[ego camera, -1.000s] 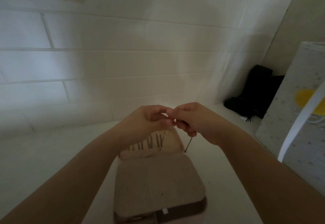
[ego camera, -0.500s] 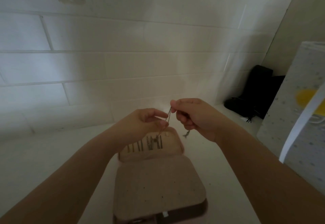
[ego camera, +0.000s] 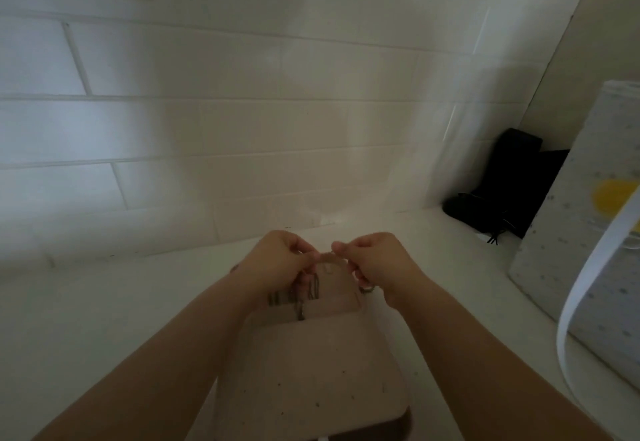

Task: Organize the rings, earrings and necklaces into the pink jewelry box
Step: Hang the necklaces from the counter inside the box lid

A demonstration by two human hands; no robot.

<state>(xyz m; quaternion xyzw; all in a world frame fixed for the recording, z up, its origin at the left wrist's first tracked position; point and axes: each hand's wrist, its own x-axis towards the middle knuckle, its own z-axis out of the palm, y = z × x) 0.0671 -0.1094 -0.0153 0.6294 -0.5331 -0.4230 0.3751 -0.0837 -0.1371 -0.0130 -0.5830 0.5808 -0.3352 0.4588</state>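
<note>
Jewelry box (ego camera: pixel 311 371) lies open on the white counter (ego camera: pixel 104 319), directly below both hands. Its upright back panel (ego camera: pixel 332 295) carries a row of thin hanging pieces (ego camera: pixel 277 299), most likely necklaces already in place; count not readable in the dim light. The flat padded panel (ego camera: pixel 311 364) in front shows a few small dark specks, possibly earring holes or studs; cannot tell which.

Left hand (ego camera: pixel 277 264): fingers curled, thumb and forefinger pinching one end of a thin chain (ego camera: pixel 301 305). A loop of the chain hangs down from that hand in front of the back panel. Right hand (ego camera: pixel 374 264): fingers curled, fingertips pinching what seems the other end at the panel's top edge; a small dark bit shows under this hand, identity unclear. The two pinches sit close together, nearly touching.

Judgement: the step in hand is hanging or fastening one necklace on the back panel. Necklace part looks well advanced. Rings and earrings: no loose ones visible on the counter, so what is left cannot be judged.

Off to the right stand a black pouch (ego camera: pixel 498 194) and a speckled bag (ego camera: pixel 581 232), well apart from the box.
</note>
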